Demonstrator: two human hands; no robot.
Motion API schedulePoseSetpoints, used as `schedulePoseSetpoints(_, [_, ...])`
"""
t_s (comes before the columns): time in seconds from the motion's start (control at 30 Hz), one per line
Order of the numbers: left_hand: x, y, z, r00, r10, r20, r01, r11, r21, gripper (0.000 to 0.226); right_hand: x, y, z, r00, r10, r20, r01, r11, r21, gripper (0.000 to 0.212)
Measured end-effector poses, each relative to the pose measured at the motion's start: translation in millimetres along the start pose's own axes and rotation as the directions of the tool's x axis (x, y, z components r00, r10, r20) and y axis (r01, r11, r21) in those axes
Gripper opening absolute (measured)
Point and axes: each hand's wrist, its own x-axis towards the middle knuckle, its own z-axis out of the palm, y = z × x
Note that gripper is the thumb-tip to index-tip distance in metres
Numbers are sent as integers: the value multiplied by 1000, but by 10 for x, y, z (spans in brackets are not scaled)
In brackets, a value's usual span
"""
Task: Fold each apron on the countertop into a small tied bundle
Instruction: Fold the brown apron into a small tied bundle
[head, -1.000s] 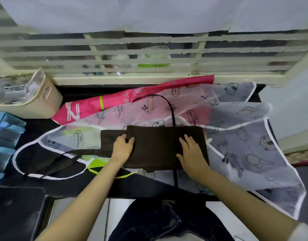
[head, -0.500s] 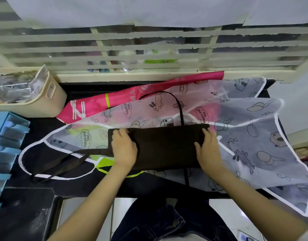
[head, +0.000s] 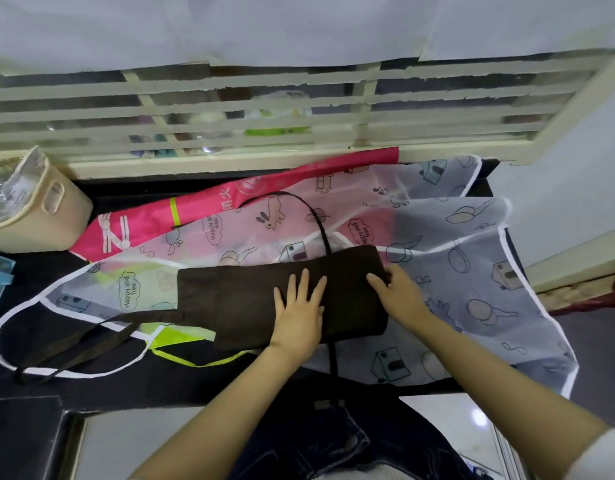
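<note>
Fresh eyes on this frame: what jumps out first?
The folded dark brown apron at the middle of the countertop, with the left hand pressed flat on it and the right hand gripping its right end. Under it a translucent cartoon-print apron spreads wide to the right, and a bright pink apron lies behind by the window.

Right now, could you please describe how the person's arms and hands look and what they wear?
The left hand and right hand are bare, with no gloves, rings or watch showing. The left forearm and right forearm are uncovered. A white sleeve shows high on the right arm, at the picture's bottom corner.
</note>
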Motion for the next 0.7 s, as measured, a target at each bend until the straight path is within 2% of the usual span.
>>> schedulePoseSetpoints(0.17, [99, 485, -7, 1000, 17, -19, -18, 998, -55, 57, -7, 109, -492, 991, -112, -74, 108, 993, -57, 30])
schedulePoseSetpoints(0.47, [374, 1360, 127, 988, 132, 75, -128, 990, -60, 60, 54, 722, -1390, 984, -89, -157, 59, 981, -183, 33])
schedulePoseSetpoints(0.53, [401, 1425, 163, 986, 127, 107, -119, 990, -72, 60, 40, 800, -1431, 978, -139, -158, 90, 954, -287, 36])
schedulePoseSetpoints(0.6, [423, 1432, 182, 986, 122, 116, -110, 988, -108, 59, 35, 829, -1393, 961, -252, -110, 189, 896, -403, 41])
schedulePoseSetpoints(0.7, [410, 1383, 128, 988, 122, 92, -100, 971, -218, 56, 30, 773, -1199, 929, -341, 147, 369, 802, -469, 47])
